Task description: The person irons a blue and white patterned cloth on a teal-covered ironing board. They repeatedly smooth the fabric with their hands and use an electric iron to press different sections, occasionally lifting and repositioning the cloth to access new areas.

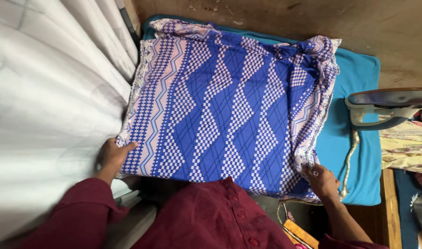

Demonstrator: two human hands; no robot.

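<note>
The folded cloth [229,106] lies on the padded board [358,138] and covers most of it; only the board's right part is bare. The left hand [112,157] is at the cloth's near left corner, the right hand [321,180] at its near right corner. The iron [388,108] stands right of the cloth, at the board's right edge. The curtain [49,115] hangs left of the cloth.

clothes iron [386,107], teal pad [358,138], white pleated fabric [45,115], floral cloth [407,143]

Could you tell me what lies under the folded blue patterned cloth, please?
A turquoise pad shows beyond the blue patterned cloth at its right and top edges. What lies beneath the cloth's middle is covered.
</note>
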